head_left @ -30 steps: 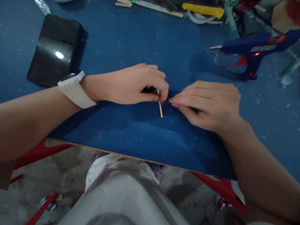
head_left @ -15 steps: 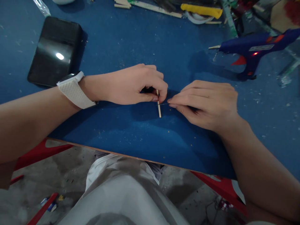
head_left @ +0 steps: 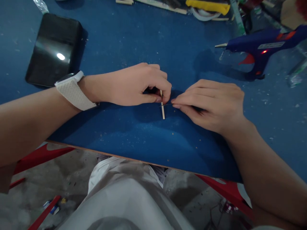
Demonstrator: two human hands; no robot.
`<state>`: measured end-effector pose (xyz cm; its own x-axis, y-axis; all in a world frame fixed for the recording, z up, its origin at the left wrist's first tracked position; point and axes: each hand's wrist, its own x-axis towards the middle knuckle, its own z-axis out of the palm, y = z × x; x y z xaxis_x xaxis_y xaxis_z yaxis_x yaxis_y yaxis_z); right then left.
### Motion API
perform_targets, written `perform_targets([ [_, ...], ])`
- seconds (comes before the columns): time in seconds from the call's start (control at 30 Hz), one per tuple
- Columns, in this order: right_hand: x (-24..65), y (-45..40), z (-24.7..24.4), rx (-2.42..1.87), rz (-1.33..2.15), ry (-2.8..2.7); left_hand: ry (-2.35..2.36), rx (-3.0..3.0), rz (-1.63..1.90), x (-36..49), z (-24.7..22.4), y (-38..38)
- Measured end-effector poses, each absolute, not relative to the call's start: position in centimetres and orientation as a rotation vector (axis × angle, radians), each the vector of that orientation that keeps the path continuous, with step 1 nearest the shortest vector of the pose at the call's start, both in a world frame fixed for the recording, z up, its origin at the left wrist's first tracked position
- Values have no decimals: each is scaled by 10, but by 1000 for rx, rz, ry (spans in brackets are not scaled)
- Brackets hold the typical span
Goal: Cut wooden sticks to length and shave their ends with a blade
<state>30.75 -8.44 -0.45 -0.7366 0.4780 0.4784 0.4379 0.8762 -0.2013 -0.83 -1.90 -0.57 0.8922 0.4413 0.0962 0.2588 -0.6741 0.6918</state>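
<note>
Between the thumb and fingers of my left hand (head_left: 146,84) a short, thin wooden stick (head_left: 163,112) is pinched, its lower end sticking out toward me. My right hand (head_left: 211,103), just to the right, pinches a very fine wire-like piece (head_left: 167,104) between thumb and fingertips. This thin piece lies across the stick, and a short tip shows on the stick's left side. Whether it passes over or through the stick I cannot tell. The upper part of the stick is hidden by my left fingers.
A black glossy box-like device (head_left: 54,48) lies at the left on the blue table (head_left: 134,137). At the right rests a blue glue gun (head_left: 259,44) with its red light on. A yellow-handled tool (head_left: 208,6), a tape roll (head_left: 205,15) and wooden sticks (head_left: 124,2) line the far side.
The fine piece now reaches past the stick's left side, where its tip shows. Both hands keep their pinches and have barely moved; the whole view has shifted slightly.
</note>
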Motion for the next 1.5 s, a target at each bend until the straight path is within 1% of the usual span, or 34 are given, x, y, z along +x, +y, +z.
perform_targets([
  [0.17, 308, -84, -3, -817, 160, -2557, 496, 2319, 342, -7, -6, -18],
  [0.43, 313, -81, -9, -682, 169, -2504, 494, 2283, 370, -6, -6, -17],
  [0.63, 311, -81, -8, -622, 103, -2502, 507, 2250, 399, -7, -7, -17],
  [0.83, 309, -81, -9, -609, 34, -2496, 500, 2287, 366, -7, -6, -18],
  [1.2, 310, -80, -7, -615, 64, -2515, 478, 2323, 357, -6, -6, -18],
  [1.5, 306, -83, -2, -618, 4, -2531, 519, 2289, 374, -5, -5, -20],
])
